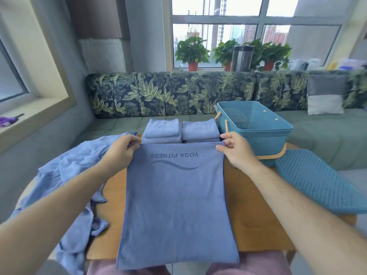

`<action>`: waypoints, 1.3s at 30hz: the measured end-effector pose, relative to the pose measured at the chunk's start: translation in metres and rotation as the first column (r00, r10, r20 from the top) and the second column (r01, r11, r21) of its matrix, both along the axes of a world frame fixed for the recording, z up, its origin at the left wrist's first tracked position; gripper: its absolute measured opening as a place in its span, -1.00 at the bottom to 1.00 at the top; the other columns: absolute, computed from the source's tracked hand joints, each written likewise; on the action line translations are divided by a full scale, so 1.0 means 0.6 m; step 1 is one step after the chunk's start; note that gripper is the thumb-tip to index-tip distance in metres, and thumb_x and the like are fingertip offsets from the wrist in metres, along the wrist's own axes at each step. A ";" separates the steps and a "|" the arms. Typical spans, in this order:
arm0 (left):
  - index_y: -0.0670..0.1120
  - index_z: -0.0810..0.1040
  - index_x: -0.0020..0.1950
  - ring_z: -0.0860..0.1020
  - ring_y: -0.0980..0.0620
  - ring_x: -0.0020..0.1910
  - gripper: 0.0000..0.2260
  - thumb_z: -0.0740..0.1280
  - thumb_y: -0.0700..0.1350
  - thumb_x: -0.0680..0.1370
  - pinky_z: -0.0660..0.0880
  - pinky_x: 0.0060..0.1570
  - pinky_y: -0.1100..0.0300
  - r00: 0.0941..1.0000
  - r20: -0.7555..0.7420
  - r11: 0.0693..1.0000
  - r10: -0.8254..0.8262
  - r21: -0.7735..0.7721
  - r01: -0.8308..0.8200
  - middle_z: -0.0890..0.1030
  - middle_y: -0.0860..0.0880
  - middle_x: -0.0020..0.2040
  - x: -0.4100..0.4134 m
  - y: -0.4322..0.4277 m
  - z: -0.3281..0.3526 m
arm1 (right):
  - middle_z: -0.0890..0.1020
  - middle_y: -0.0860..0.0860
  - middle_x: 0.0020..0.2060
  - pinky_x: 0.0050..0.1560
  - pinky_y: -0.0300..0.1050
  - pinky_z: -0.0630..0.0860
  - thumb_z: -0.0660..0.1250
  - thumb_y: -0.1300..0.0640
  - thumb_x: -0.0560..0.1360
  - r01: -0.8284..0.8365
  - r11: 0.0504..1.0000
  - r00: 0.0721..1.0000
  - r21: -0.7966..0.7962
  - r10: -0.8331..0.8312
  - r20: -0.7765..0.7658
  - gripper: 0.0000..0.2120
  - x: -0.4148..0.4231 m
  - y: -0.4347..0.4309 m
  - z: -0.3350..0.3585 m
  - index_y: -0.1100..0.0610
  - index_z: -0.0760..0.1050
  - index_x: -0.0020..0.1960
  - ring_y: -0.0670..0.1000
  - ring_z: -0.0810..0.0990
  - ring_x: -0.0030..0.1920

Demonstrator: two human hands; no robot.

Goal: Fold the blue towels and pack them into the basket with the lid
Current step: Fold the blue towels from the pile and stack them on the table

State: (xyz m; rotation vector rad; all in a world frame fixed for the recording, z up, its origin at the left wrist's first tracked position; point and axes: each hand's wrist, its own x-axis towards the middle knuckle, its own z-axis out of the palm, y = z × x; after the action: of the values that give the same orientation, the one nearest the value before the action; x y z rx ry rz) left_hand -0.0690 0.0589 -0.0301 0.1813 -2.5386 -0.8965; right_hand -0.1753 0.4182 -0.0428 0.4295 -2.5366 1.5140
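Closest in, hanging off the counter [248, 195] edge over the lap: the near end of the blue yoga towel [176, 205]. Spread flat, long way pointing straight out from the body to the grips. At the far edge, left grip [121, 151] pinching the left corner and right grip [236, 151] pinching the right corner, both clamped on cloth, side by side and just as near. Probably next: pull that far edge straight back along the long way to meet the near end. Left of the left grip, a messy heap of blue towels [65, 175]. Right of the right grip, the lid [317, 181], lying off. Just past the grips, two folded stacks [161, 129]. Past the right grip, the open basket [258, 132].
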 end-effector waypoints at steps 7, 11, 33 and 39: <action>-0.03 0.60 -0.11 0.53 0.05 -0.19 -0.94 0.42 -0.15 0.56 0.41 -0.21 0.24 0.988 -0.155 0.995 0.026 -0.089 -0.040 0.59 0.02 -0.17 0.004 -0.021 0.168 | 0.70 0.01 -0.16 0.07 0.00 0.58 0.51 0.17 0.49 -0.012 0.999 0.988 0.034 0.017 -0.154 -0.81 -0.009 0.000 0.161 -0.12 0.64 -0.13 0.07 0.67 -0.06; -0.03 0.59 -0.12 0.50 0.04 -0.25 -0.92 0.46 -0.13 0.54 0.45 -0.19 0.14 0.977 -0.213 0.994 0.005 -0.105 -0.028 0.57 -0.02 -0.19 0.023 -0.024 0.238 | 0.69 -0.03 -0.17 0.08 -0.01 0.57 0.48 0.19 0.51 -0.017 0.998 0.974 0.065 0.031 -0.224 -0.85 0.015 0.003 0.237 -0.05 0.63 -0.12 0.02 0.65 -0.07; -0.18 0.58 -0.05 0.56 0.06 -0.52 -0.89 0.46 -0.17 0.55 0.41 -0.54 0.25 0.999 0.012 0.990 -0.042 0.138 0.040 0.62 -0.09 -0.41 0.045 -0.033 0.287 | 0.73 0.17 -0.15 -0.29 -0.20 0.49 0.40 0.24 0.58 -0.084 0.989 0.996 0.125 0.083 0.013 -0.98 0.051 0.016 0.308 0.16 0.60 0.00 -0.01 0.73 -0.24; -0.26 0.54 0.00 0.71 0.01 -0.26 -0.91 0.39 -0.25 0.58 0.60 -0.30 0.19 0.996 -0.093 0.971 0.009 0.237 0.014 0.70 -0.23 -0.09 0.011 -0.028 0.264 | 0.71 0.02 -0.13 0.02 0.04 0.64 0.35 0.23 0.59 0.031 0.999 0.989 0.015 -0.029 -0.148 -0.92 0.024 -0.017 0.266 0.08 0.57 -0.04 -0.08 0.73 -0.15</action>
State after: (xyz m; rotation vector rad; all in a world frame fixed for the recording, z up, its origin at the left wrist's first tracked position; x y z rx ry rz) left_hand -0.0624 0.0422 0.1285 0.2036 -2.3417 -1.1812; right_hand -0.1611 0.4081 0.1171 0.4845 -2.4327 1.3962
